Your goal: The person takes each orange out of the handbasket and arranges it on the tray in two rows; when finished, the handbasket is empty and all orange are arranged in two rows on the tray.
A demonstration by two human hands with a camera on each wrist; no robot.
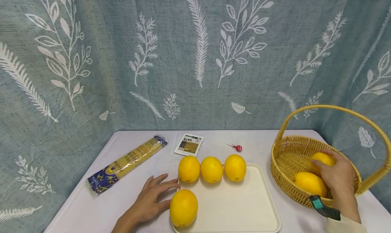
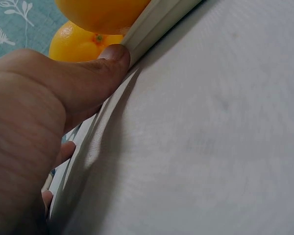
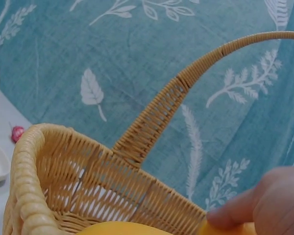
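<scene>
In the head view my right hand (image 1: pixel 339 176) reaches into the wicker basket (image 1: pixel 278 173) and grips an orange (image 1: pixel 322 161). Another orange (image 1: pixel 310 183) lies beside it in the basket. My left hand (image 1: pixel 150 199) rests at the left edge of the cream tray (image 1: pixel 235 206), fingers extended. Its thumb (image 2: pixel 95 81) lies against the tray's side in the left wrist view. Close to that thumb, one orange (image 1: pixel 184 208) sits at the tray's front left corner. Three more oranges (image 1: pixel 211 170) stand in a row along the tray's back edge.
A pack of spaghetti (image 1: pixel 126 165) lies slanted on the left of the white table. Behind the tray are a flat white sachet (image 1: pixel 189 144) and a red lollipop (image 1: pixel 238 148). The basket's tall handle (image 1: pixel 333 107) arches over its opening. A patterned curtain (image 1: pixel 183 66) hangs behind.
</scene>
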